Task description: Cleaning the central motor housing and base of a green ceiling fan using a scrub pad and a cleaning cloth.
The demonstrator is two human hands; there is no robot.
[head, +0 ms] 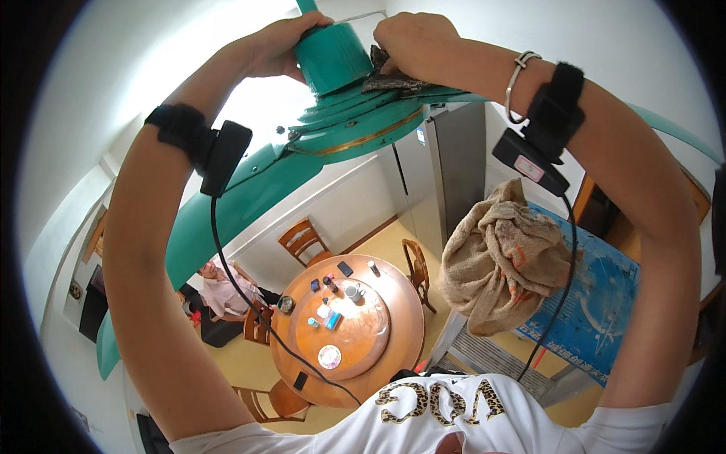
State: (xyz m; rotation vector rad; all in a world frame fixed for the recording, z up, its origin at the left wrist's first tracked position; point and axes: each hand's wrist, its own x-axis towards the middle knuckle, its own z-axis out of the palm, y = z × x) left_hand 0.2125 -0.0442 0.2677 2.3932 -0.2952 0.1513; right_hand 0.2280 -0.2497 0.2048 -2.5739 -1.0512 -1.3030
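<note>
Overhead is a green ceiling fan (363,122) with a stepped motor housing and a gold-coloured band. My left hand (283,48) grips the green cylindrical canopy (334,57) above the housing, its thumb over the upper rim. A dark, dirty cloth (397,79) is bunched in my right hand (417,48), resting on the housing's upper surface beside the canopy. Some of the right fingers are hidden behind the hand and cloth. One green fan blade (244,198) slants down to the left behind my left forearm; another runs right behind my right arm.
A crumpled beige towel (502,261) lies on a blue board (595,295) by a metal stepladder (499,352). Below stands a round wooden table (405,318) holding cups and phones, with wooden chairs (303,241) around it. A person (227,289) sits at lower left. Black cables hang from both wrist straps.
</note>
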